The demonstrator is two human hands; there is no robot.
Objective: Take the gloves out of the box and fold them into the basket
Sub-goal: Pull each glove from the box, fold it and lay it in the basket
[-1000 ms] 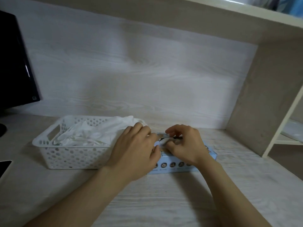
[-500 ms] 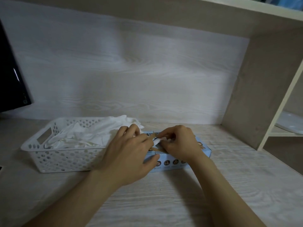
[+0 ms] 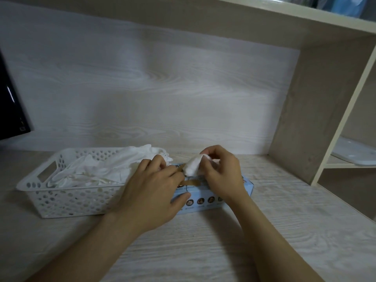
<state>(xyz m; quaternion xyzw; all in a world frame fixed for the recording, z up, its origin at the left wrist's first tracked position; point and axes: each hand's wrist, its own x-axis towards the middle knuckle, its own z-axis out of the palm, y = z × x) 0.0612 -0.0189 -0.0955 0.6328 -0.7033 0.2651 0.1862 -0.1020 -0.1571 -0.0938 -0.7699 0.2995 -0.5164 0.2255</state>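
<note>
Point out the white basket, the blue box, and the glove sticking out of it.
white basket [image 3: 67,197]: head view, perforated front wall.
blue box [image 3: 203,201]: head view, front face.
glove [image 3: 193,164]: head view, bunched white fabric above the opening.

A pale wood-grain desk [image 3: 203,251] stands against a matching back panel [image 3: 152,88]. A dark monitor [image 3: 10,110] sits at the desk's far left edge. A shelf board [image 3: 305,17] runs above the desk, and an upright side panel [image 3: 305,119] closes its right end. Beyond that lies a flat white object [image 3: 354,153].
</note>
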